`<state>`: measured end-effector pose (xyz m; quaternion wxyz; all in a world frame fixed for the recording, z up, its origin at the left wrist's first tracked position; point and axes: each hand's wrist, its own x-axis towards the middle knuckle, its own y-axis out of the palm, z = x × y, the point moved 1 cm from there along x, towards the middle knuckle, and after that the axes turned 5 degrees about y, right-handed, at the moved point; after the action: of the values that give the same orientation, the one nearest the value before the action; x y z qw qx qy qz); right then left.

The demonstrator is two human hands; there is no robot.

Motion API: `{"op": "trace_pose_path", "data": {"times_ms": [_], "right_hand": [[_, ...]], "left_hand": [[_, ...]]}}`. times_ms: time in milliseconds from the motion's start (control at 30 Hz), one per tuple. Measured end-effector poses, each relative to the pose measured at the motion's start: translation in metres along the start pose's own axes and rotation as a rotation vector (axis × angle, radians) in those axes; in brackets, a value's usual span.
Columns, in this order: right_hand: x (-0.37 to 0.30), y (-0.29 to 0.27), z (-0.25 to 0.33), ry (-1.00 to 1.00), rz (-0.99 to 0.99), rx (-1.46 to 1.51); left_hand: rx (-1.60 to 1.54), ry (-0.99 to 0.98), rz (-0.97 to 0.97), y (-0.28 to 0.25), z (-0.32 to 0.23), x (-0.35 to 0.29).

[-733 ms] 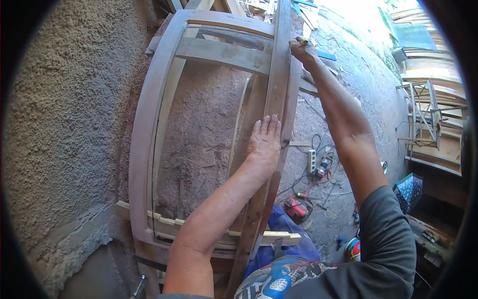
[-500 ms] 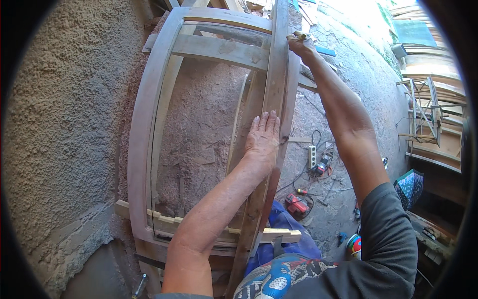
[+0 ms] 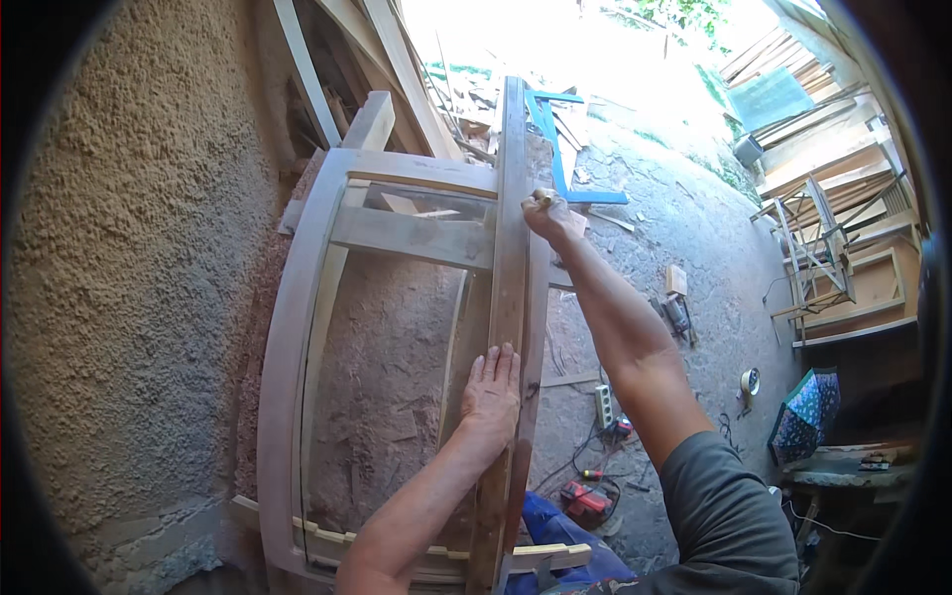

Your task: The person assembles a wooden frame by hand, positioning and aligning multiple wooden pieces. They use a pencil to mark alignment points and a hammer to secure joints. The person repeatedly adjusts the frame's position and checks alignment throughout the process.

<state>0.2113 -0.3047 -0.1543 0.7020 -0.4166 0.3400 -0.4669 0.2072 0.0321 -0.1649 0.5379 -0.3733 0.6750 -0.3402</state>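
Note:
A long, narrow wooden board (image 3: 511,288) lies lengthwise along the right side of a wooden frame (image 3: 281,397) with a curved top rail. My left hand (image 3: 491,397) rests flat on the board, fingers stretched forward and close together. Farther along, my right hand (image 3: 545,213) is closed in a fist at the board's right edge. Whatever that fist grips is too small to make out. Below the top rail, a wooden crosspiece (image 3: 412,235) spans the frame.
A rough wall (image 3: 149,297) rises close on the left. On the floor to the right lie a power strip (image 3: 604,407), a red tool (image 3: 590,498) and cables. A blue angled piece (image 3: 550,139) lies ahead. A patterned umbrella (image 3: 808,416) and stacked boards (image 3: 783,64) are farther right.
The view has tilted up, showing more of the board's far end and the ground beyond. Both hands keep about the same places along the board.

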Motion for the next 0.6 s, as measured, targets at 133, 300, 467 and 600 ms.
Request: {"op": "trace_pose_path", "data": {"times_ms": [133, 300, 467, 600], "right_hand": [[0.008, 0.019, -0.003, -0.078, -0.064, 0.198], [0.052, 0.064, -0.049, -0.122, -0.083, 0.159], [0.056, 0.071, -0.052, -0.138, -0.071, 0.248], [0.028, 0.060, -0.019, -0.160, -0.152, -0.010]], "left_hand": [[-0.007, -0.020, 0.088, -0.017, 0.003, -0.006], [0.024, 0.010, 0.062, -0.011, 0.000, -0.001], [0.036, -0.001, 0.024, 0.001, 0.003, 0.000], [0.044, -0.022, 0.042, -0.001, 0.010, -0.003]]}}
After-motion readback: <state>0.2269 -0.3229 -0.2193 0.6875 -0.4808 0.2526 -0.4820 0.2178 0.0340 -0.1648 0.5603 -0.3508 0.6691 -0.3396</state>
